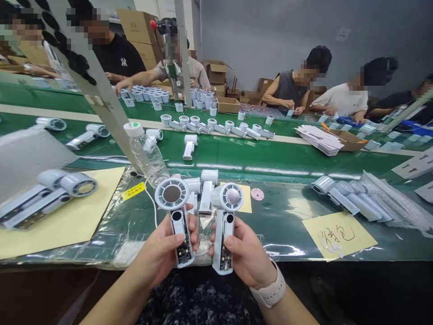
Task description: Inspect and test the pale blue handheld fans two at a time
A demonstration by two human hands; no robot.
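Note:
My left hand (169, 239) is closed round the handle of a handheld fan (172, 195) with a dark disc in its round head. Its handle front is uncovered, so the circuit board shows under my thumb. In my right hand (241, 248) is a second handheld fan (231, 197), with a silvery disc in its head and its board exposed too. Both are held upright, side by side. Just behind them, more fans (207, 189) lie on the bench. To the left, several fans (50, 198) rest on a yellow sheet (96, 205).
A clear bottle (145, 151) with a white cap stands beside a slanted metal post (104, 95). Wrapped fans (352, 196) lie at right behind a yellow note (338, 234). Beyond the bench runs a green conveyor (270, 155) carrying fan parts; co-workers sit on its far side.

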